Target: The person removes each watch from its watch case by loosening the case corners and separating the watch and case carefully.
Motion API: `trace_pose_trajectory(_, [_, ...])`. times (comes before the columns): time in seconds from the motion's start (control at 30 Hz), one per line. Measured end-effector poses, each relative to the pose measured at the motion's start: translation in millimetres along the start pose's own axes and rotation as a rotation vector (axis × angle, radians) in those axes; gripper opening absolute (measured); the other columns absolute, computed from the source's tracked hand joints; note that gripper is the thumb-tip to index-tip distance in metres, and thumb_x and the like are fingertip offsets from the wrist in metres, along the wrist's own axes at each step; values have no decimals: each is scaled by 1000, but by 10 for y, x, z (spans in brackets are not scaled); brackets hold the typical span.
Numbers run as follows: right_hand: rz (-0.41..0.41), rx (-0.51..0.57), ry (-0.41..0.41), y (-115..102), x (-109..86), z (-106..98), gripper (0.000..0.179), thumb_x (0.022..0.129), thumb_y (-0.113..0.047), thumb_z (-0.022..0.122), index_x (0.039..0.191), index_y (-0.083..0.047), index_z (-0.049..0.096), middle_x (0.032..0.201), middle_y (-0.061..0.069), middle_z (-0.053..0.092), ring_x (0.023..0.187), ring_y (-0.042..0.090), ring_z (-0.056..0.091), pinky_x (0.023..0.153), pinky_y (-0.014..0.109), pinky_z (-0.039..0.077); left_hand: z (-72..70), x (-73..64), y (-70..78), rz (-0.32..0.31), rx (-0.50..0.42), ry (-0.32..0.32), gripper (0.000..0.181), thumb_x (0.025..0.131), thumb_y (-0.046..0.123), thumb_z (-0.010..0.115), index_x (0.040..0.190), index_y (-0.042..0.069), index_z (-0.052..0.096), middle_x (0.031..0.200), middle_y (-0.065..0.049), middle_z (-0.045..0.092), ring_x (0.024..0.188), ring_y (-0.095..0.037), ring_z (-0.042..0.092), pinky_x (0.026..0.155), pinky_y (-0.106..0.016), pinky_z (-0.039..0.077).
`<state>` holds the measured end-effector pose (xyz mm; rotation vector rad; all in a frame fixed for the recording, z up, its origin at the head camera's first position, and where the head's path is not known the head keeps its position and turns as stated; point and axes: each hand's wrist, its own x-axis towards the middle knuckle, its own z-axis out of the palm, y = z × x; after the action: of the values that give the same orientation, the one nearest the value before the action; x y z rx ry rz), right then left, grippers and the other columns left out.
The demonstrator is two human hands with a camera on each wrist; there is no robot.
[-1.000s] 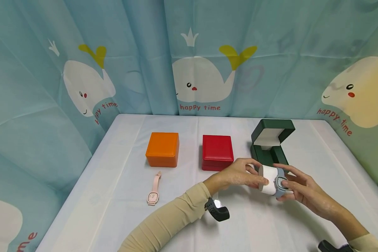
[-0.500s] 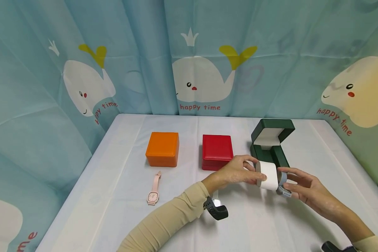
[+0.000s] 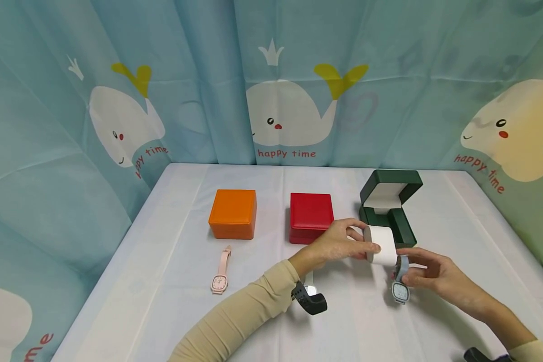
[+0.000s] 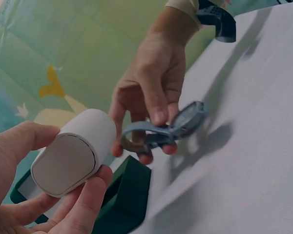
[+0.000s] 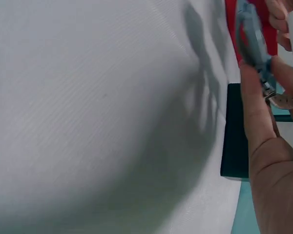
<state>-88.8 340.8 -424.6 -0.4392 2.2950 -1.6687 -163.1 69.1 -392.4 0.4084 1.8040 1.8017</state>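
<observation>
My left hand (image 3: 341,245) grips a white watch cushion (image 3: 382,245) between thumb and fingers, its flat beige end turned toward the left wrist camera (image 4: 63,165). Just right of it, my right hand (image 3: 439,274) pinches a blue-grey wristwatch (image 3: 400,291) by its strap. The watch hangs apart from the cushion, its square dial low and the strap curved into a loop in the left wrist view. Behind both hands stands a dark green watch box (image 3: 402,230), lid raised, showing a white lining and a compartment.
A closed red box (image 3: 311,216) stands behind my left hand, and a closed orange box (image 3: 233,213) left of it. A pink wristwatch (image 3: 219,281) lies in front of the orange one. Another pale watch (image 3: 310,290) is partly hidden by my left wrist. A whale-print curtain (image 3: 208,75) encloses the table.
The blue-grey watch has come off the cushion: my right hand has drawn it right and down, and it now dangles. My left hand has lifted the bare cushion slightly upward.
</observation>
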Motion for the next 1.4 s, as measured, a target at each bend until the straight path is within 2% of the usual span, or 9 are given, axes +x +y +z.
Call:
trace_pose_trajectory(0.1, [-18,-52,12,31,14,16,46,93,5,68,136,-8,58,116,-4,66,96,14,69,77,28,57,1,0,1,0,-6,1,41,86,4,80,123,4,62,90,-3,66,70,-17,70,76,-37,60])
trace_pose_trajectory(0.17, [-30,-121,36,41,26,30,47,92,5,70,136,1,56,118,-10,63,96,10,67,75,26,57,1,3,-1,0,-12,3,40,86,4,80,123,4,62,90,-4,67,70,-17,70,78,-40,60])
trace_pose_trajectory(0.23, [-37,-206,67,40,40,48,48,90,4,73,135,7,55,121,-9,62,98,5,65,75,24,56,0,2,0,0,-14,4,40,87,4,79,123,4,62,90,-4,67,70,-17,70,79,-41,60])
trace_pose_trajectory(0.43, [-34,-355,111,23,89,92,53,85,5,77,134,11,55,125,21,60,100,0,61,79,22,55,-4,9,-2,9,-30,-2,39,87,2,79,121,4,61,90,-4,66,70,-16,69,81,-45,59])
trace_pose_trajectory(0.67, [-53,-435,143,54,104,118,54,82,9,77,132,9,57,119,14,60,94,4,57,75,23,56,0,13,-6,0,-41,-1,41,86,1,79,123,3,61,90,-5,66,70,-18,69,80,-46,59])
trace_pose_trajectory(0.87, [-43,-511,155,51,125,138,56,81,12,77,133,9,56,120,20,61,94,5,56,73,26,56,-1,8,-9,-7,-39,-4,41,87,2,79,123,4,61,92,-5,66,72,-17,69,81,-45,59])
trace_pose_trajectory(1.07, [-97,-545,185,68,128,138,60,79,17,75,135,7,54,123,22,60,95,3,56,73,25,56,0,9,-10,-3,-42,-8,41,86,2,79,123,4,61,92,-5,66,71,-18,70,81,-43,59])
trace_pose_trajectory(1.27, [-88,-530,209,61,97,137,68,80,8,80,140,6,48,129,27,56,97,-1,56,73,26,56,-8,10,-8,-6,-34,-8,41,86,3,79,123,4,61,92,-5,66,72,-17,69,79,-40,60])
trace_pose_trajectory(1.4, [-96,-541,247,32,77,147,71,81,0,84,140,4,45,128,25,56,97,-3,54,71,25,56,-17,10,-4,-5,-35,-5,41,87,3,79,123,5,61,92,-5,65,73,-17,69,81,-42,59])
